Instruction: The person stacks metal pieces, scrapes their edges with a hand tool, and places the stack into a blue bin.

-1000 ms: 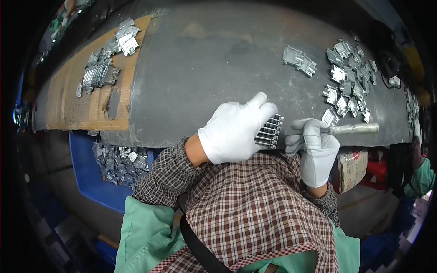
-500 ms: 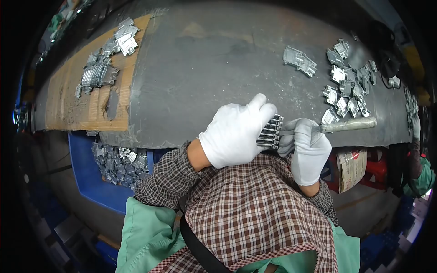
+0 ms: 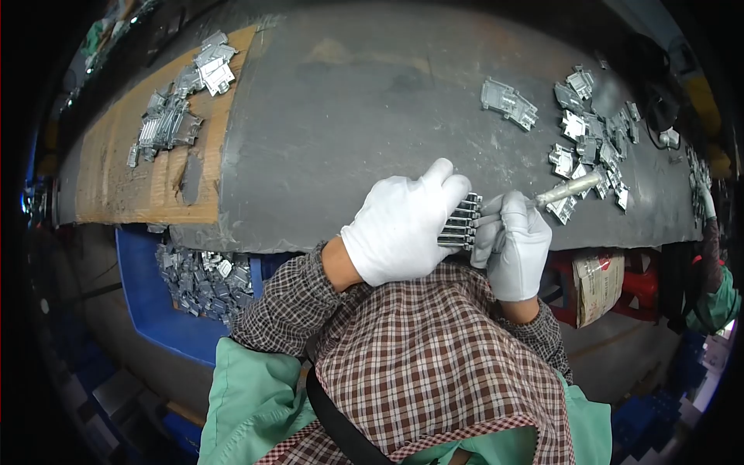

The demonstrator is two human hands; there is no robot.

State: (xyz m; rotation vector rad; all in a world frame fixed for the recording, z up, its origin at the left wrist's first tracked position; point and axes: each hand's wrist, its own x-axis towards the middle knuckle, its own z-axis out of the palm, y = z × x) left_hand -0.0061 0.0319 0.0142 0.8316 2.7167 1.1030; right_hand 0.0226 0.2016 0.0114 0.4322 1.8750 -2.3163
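Observation:
In a white glove, my left hand (image 3: 404, 225) is closed around a stack of metal castings (image 3: 463, 222), whose ridged edges face right. My right hand (image 3: 518, 246), also gloved, grips what looks like a slim file (image 3: 570, 188) by its metal shank. The pale, wrapped handle sticks out up and to the right, over the near castings on the table. At its other end the thin tip meets the right side of the stack; the exact contact is hidden by my fingers.
Loose castings (image 3: 589, 143) lie heaped at the right, with a joined group (image 3: 508, 104) beside them. More sit on cardboard (image 3: 205, 174) at the left. A blue bin (image 3: 147, 310) below holds many. A carton (image 3: 598, 288) and red stool (image 3: 642, 288) stand under the table; another person's sleeve (image 3: 711, 267) shows far right.
The file has swung, its handle end going up and leftward, and my right hand has shifted slightly left and up. My left hand and the stack are nearly still.

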